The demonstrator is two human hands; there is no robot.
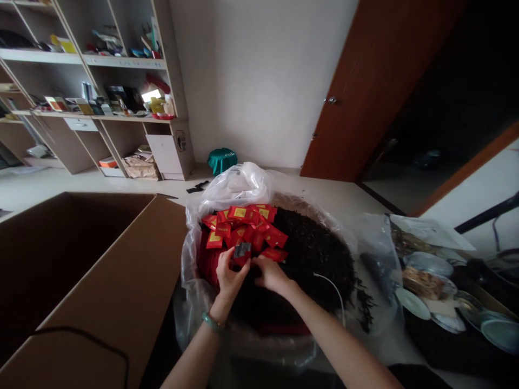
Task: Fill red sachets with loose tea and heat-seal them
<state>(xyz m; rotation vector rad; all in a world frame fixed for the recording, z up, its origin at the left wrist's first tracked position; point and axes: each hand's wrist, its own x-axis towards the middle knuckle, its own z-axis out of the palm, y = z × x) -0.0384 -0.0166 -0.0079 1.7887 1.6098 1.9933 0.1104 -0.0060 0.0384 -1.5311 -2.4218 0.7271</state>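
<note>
My left hand (227, 276), a green bangle on its wrist, pinches a small red packet (242, 260) whose upper part looks dark grey. Close beside it, my right hand (271, 274) has its fingers drawn together near the packet's lower edge; whatever they hold is hidden. Both hands are above a wide, round container lined with a clear plastic bag (246, 183). Dark, dry leaves that look like tea (314, 243) fill much of it. Just beyond my hands, several red packets with yellow labels (239, 213) lie heaped on the left of the leaves.
A large open cardboard box (133, 281) stands at the left. Plastic tubs and lids (430, 265) are on the right, near a brown door (344, 102). Behind are a cluttered shelf unit (130, 116) and a green-covered object (222, 161) on the floor. A white strap (334, 289) crosses the leaves.
</note>
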